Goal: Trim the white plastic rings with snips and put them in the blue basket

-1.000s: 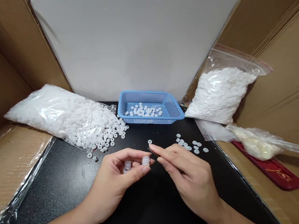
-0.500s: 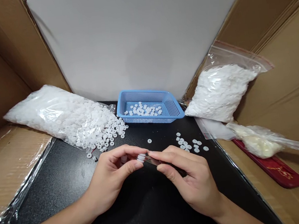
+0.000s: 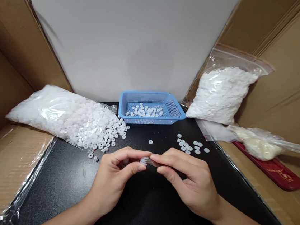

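Note:
Between its thumb and fingers my left hand [image 3: 119, 177] pinches a short stack of white rings [image 3: 144, 160]. A thin metal tool [image 3: 152, 162] is in my right hand [image 3: 191, 180], its flat end touching or very close to the stack; most of the tool is hidden by the fingers. The two hands nearly meet above the black table [image 3: 140, 214]. Beyond them a single white ring [image 3: 150, 142] lies flat, and several loose rings [image 3: 185, 145] are scattered to the right. Small white pieces [image 3: 145, 110] lie in a blue basket [image 3: 153, 120] at the back.
An open plastic bag of white rings [image 3: 66, 114] spills onto the table at the left. At the right stand a zip bag of white material [image 3: 221, 93], a smaller bag with pale contents [image 3: 262, 143] and a red flat object [image 3: 287, 176]. Cardboard walls [image 3: 289, 49] flank the table.
The rings in my left hand are tilted differently and fewer of them show. My right hand's fingertips have shifted slightly against the stack. The whole view has moved a little.

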Demonstrator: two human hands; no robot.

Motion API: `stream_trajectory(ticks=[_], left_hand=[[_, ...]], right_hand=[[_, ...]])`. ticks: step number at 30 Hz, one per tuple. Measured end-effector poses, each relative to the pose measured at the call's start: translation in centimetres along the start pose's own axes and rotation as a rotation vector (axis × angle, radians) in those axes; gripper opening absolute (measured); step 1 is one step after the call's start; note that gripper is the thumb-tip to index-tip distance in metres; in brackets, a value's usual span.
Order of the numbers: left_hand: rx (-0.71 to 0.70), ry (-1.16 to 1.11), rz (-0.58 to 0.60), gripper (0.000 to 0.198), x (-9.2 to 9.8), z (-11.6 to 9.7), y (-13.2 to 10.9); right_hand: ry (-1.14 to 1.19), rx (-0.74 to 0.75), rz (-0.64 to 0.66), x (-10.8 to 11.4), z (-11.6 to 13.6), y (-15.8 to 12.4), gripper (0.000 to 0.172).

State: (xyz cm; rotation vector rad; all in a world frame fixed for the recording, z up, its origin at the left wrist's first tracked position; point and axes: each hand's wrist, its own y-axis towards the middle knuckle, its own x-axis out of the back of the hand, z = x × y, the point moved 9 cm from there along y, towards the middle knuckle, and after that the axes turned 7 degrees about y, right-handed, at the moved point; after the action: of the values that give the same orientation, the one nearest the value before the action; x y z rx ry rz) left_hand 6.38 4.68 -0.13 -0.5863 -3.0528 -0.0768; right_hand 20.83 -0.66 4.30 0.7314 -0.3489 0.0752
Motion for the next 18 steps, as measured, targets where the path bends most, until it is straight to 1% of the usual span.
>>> stream_trajectory(ticks=[8, 18], left_hand=[[-0.035, 0.082, -0.022, 0.024, 0.29, -0.37, -0.24], [-0.022, 0.082, -0.038, 0.021, 0.23, -0.39, -0.3]], right_hand=[[-0.046, 0.035, 0.003, -0.07, 0.42, -0.07, 0.023], [-0.096, 0.067, -0.013, -0.01, 0.7, -0.28, 0.025]])
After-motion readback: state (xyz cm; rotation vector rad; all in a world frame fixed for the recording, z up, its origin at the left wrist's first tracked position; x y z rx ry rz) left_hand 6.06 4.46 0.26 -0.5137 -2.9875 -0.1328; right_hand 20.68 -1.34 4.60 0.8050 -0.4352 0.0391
